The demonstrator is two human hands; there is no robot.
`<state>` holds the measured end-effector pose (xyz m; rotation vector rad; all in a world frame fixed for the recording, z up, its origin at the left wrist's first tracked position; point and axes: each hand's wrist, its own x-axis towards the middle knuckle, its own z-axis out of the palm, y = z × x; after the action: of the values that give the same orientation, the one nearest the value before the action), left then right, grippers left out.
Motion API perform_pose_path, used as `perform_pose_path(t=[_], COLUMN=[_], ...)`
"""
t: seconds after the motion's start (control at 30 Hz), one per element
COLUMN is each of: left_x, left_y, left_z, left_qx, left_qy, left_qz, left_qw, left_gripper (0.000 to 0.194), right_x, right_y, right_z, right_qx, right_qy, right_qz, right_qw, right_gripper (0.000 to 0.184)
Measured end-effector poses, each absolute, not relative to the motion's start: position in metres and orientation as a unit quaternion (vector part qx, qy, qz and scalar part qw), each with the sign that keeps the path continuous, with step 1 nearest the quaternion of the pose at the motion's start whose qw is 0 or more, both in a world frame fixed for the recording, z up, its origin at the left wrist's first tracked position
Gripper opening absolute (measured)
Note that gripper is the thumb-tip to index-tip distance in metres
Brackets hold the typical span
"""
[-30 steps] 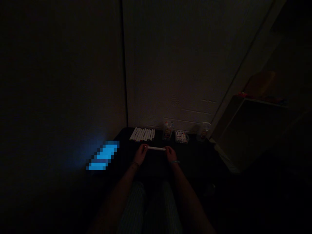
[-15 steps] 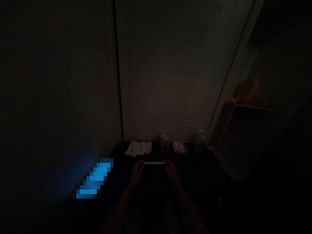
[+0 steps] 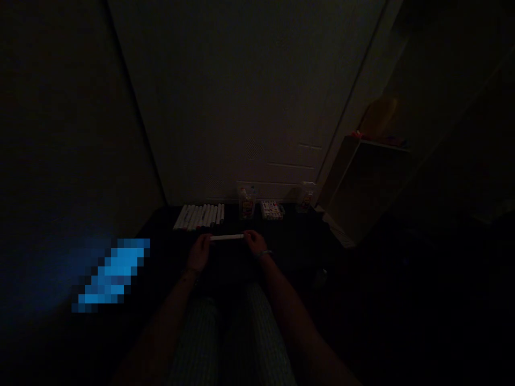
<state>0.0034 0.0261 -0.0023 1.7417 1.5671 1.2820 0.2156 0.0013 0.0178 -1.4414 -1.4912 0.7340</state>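
A white marker lies level between my two hands, above the dark table top. My left hand pinches its left end, and my right hand pinches the right end; both hands are closed. Beyond my left hand, several white markers lie side by side in a row. A clear plastic case with markers in it stands behind the held marker. To its right sits a block of small markers, seen end-on. The dim light hides the fingertips' detail.
A second clear case stands at the back right by the pale wall panel. A blurred-out bright blue screen glows at the left. On the right, a cabinet carries a yellowish object on top.
The camera view has tilted down and turned right, so everything appears further left and higher. Both hands keep hold of the marker, which now slants slightly in the picture.
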Motion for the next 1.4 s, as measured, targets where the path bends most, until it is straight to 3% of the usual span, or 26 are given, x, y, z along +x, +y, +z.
perform_pose_path(t=[0.23,0.67,1.4], left_x=[0.007,0.011,0.008], left_y=[0.019,0.018,0.013], left_z=[0.004,0.003,0.006], left_qx=[0.645,0.644,0.617], left_qy=[0.571,0.567,0.576], left_qz=[0.453,0.464,0.484], left_qw=[0.231,0.221,0.23], left_gripper=[0.032,0.031,0.029], right_x=[0.211,0.199,0.206], right_y=[0.011,-0.004,0.002], right_z=[0.007,0.014,0.011], right_qx=[-0.625,-0.714,-0.681], right_qy=[-0.615,-0.665,-0.64], right_qz=[0.217,0.02,0.147], right_qw=[0.43,0.219,0.324], right_gripper=[0.036,0.047,0.051])
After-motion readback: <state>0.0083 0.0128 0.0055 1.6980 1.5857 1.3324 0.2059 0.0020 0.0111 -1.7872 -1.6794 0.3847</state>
